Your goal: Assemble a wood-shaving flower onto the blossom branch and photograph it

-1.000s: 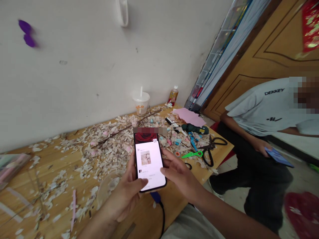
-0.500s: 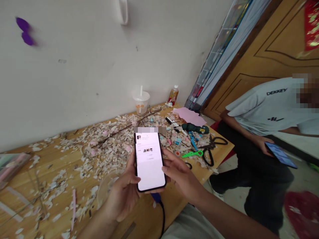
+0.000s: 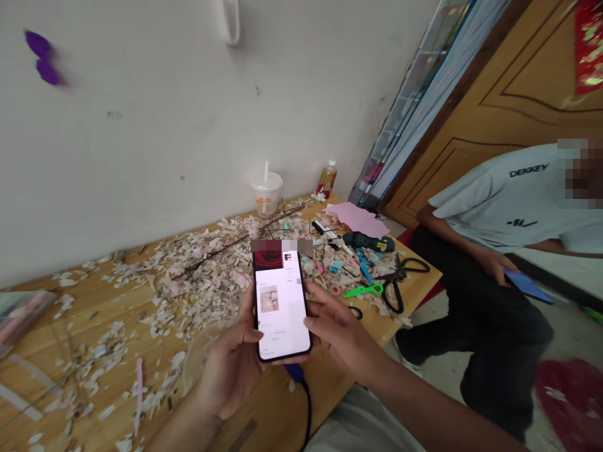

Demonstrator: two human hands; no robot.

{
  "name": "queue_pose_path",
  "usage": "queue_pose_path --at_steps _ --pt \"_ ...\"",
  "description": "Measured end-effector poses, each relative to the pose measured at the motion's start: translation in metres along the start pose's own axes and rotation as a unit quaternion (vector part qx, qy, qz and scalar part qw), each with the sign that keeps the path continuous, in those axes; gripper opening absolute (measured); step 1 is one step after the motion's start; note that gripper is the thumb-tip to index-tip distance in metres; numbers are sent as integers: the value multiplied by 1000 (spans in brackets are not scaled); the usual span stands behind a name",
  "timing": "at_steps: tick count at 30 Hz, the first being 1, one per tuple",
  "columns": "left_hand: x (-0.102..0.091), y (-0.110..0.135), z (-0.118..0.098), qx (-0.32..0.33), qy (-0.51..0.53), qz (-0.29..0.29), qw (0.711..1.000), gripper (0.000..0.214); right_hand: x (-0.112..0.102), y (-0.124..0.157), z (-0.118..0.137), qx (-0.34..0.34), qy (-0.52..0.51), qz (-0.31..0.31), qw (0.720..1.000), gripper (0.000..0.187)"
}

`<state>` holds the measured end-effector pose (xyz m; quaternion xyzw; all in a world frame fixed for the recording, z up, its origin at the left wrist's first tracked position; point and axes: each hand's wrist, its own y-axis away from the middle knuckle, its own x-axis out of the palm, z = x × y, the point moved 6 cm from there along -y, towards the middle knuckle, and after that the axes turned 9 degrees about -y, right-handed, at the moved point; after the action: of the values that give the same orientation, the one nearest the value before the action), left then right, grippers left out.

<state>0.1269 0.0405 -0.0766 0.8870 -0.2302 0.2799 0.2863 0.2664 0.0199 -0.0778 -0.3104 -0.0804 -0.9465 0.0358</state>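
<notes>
A lit smartphone (image 3: 283, 314) is held upright between both hands above the table's front. My left hand (image 3: 230, 367) wraps its left edge, with the thumb at the lower left of the screen. My right hand (image 3: 342, 329) grips the right edge, its thumb over the screen's side. On the screen a page with a small picture shows beside part of another page. Just below the phone a blue piece (image 3: 295, 373) with a black cable is partly hidden. A clear round container (image 3: 191, 361) stands behind my left hand, partly covered by it.
Paper scraps (image 3: 207, 270) cover much of the wooden table (image 3: 264, 414). Green scissors (image 3: 365, 290), black-handled scissors (image 3: 396, 298), a dark green tool (image 3: 370, 243), a lidded cup (image 3: 267, 191) and a bottle (image 3: 327, 179) stand or lie about. At right a seated person (image 3: 504, 201) holds a phone (image 3: 527, 285).
The smartphone's screen has gone from one white page to two pages side by side, with a red picture at the top left. The seated person's phone has tilted. My hands keep their grip.
</notes>
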Motion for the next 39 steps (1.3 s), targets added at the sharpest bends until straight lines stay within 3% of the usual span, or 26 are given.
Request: queue_pose_path --at_steps 11,16,22,39 --pt "3 0 -3 4 -16 -8 1000 105 2 -2 5 -13 22 7 1000 57" --pt "4 0 -3 9 -17 -14 1000 106 2 0 3 -6 -14 30 999 57" --pt "6 2 -2 1 -3 6 1000 108 2 0 4 -8 16 -5 1000 61" --pt "7 4 -1 19 -1 -2 1000 109 2 -2 -3 -31 66 -5 997 63"
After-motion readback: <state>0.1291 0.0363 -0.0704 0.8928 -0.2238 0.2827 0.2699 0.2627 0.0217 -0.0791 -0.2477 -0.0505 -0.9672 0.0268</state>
